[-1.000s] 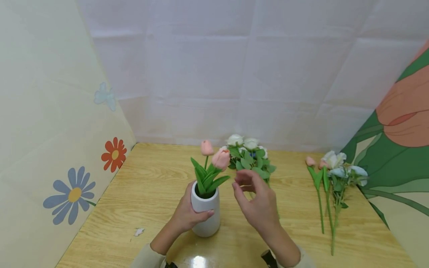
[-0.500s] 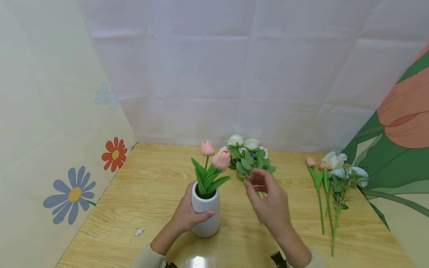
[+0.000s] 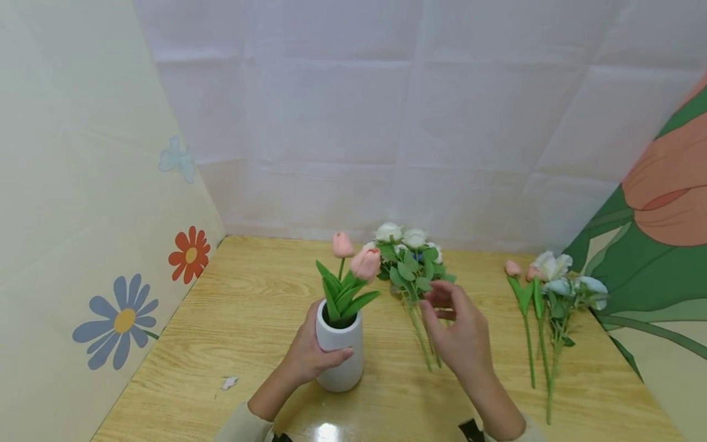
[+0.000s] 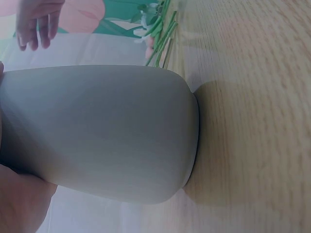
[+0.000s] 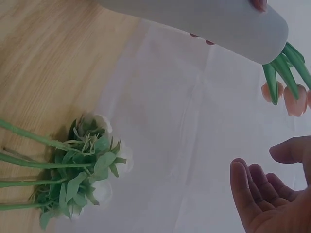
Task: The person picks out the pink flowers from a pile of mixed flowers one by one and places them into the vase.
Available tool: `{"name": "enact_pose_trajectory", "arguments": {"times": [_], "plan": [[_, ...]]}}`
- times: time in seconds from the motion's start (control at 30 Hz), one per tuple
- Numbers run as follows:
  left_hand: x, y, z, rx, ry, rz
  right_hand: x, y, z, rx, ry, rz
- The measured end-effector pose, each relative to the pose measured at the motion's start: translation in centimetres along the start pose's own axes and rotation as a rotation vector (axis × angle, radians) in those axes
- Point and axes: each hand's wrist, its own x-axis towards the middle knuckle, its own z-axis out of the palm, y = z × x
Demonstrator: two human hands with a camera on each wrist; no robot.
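Observation:
A white vase (image 3: 343, 359) stands upright on the wooden table, with pink tulips (image 3: 364, 264) and their green leaves rising from its mouth. My left hand (image 3: 309, 350) grips the vase from the left, its thumb across the front. To the right of the vase, my right hand (image 3: 461, 325) is raised with loosely bent fingers and nothing between them. In the head view it overlaps the stems of a bunch of white roses (image 3: 409, 261) lying behind it. The right wrist view shows a gap between the thumb (image 5: 291, 149) and the fingers, well away from the rose stems (image 5: 43, 165).
On the right of the table (image 3: 265, 264) lie more pink tulips (image 3: 521, 291) beside white and pale blue flowers (image 3: 563, 282). A white cloth (image 3: 331, 123) hangs behind the table. Printed panels stand on both sides. A small pale patch (image 3: 229, 382) marks the table's left part.
My right hand has moved away from the vase to the right, uncovering some of the rose stems. The left hand and the vase have stayed in place.

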Motion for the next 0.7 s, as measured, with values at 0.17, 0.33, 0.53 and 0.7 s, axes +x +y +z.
{"name": "enact_pose_trajectory", "arguments": {"times": [0.17, 0.33, 0.53, 0.7], "plan": [[0.0, 0.1, 0.0, -0.008, 0.003, 0.003, 0.0, 0.8, -0.3, -0.007, 0.002, 0.021], [0.0, 0.2, 0.0, -0.010, 0.001, 0.013, 0.1, 1.8, -0.5, -0.038, 0.011, 0.041], [0.0, 0.3, 0.0, -0.013, -0.004, 0.020, 0.1, 2.7, -0.8, -0.042, -0.010, 0.099], [0.0, 0.3, 0.0, -0.020, -0.003, 0.014, 0.3, 3.5, -1.1, -0.059, -0.051, 0.143]]}}
